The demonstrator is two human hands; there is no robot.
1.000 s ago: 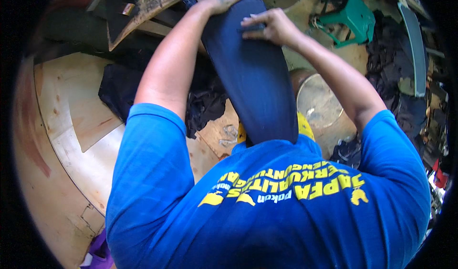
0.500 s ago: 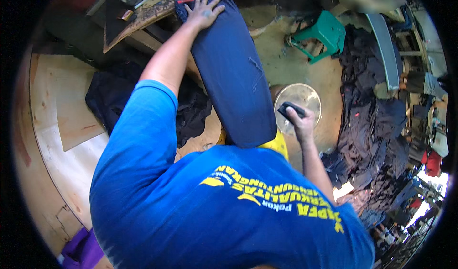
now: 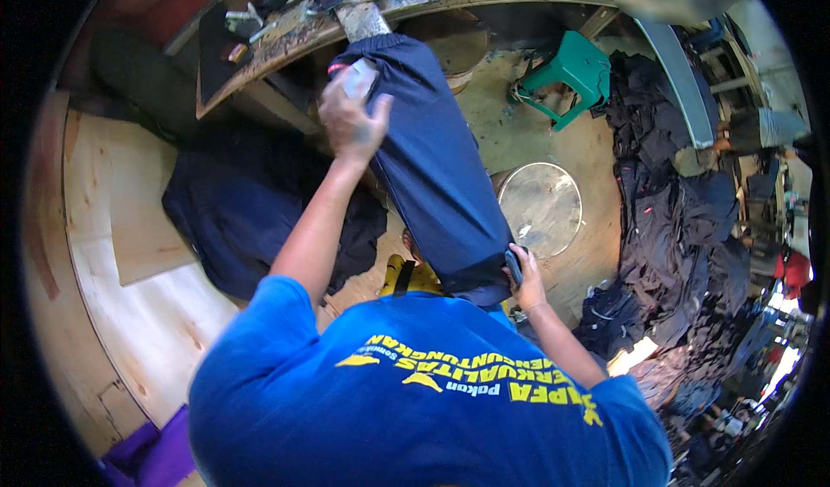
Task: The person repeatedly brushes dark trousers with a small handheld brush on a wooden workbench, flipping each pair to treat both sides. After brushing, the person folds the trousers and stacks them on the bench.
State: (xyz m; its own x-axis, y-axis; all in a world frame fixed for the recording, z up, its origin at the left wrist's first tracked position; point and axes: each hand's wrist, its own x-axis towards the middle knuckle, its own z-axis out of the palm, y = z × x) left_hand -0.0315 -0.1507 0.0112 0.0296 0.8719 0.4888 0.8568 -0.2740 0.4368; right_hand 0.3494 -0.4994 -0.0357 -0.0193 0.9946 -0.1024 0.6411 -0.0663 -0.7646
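With my left hand (image 3: 354, 124), grip unclear, far along the navy cloth (image 3: 445, 171), my right hand (image 3: 529, 284), clutching a dark tool (image 3: 513, 266), returns near, covering both ends.

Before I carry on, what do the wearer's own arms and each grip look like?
The left forearm and right forearm are bare below the short bright blue sleeves of a shirt with yellow and white print. The left grip is a gloveless hand with a bluish-grey smudge on its back; the right grip is gloveless too.
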